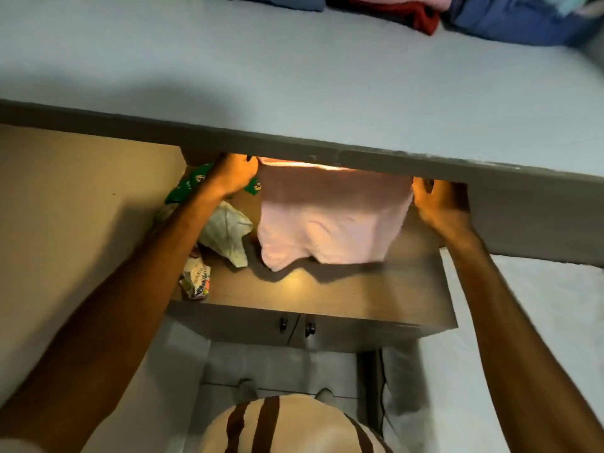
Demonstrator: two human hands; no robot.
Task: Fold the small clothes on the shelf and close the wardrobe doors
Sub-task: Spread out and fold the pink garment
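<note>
Two bare hands reach into the wardrobe, and one pale pink garment (330, 217) hangs stretched between them. The left hand (233, 176) pinches the garment's upper left corner, fingers closed on the cloth just under the front edge of the upper shelf (294, 93). The right hand (438, 204) is at the upper right corner, fingers curled against the cloth's edge; its grip looks closed on the fabric, though the fingertips are partly hidden under the shelf edge. The garment's lower hem dangles just above the wooden lower shelf (327, 289), where it throws a shadow.

On that lower shelf, left of the pink piece, lie three other small items: one green printed garment (186, 188) partly under the left wrist, one crumpled pale cloth (225, 233) beside the forearm, and one small patterned piece (196, 281) near the shelf's front edge.

At the back of the upper shelf sit folded clothes (cut off by the frame, so the count is rough): a dark blue one (277, 1), a red one (421, 16) and a blue one (510, 24).

Below the lower shelf, two dark knobs (296, 326) sit side by side on closed cabinet fronts.
</note>
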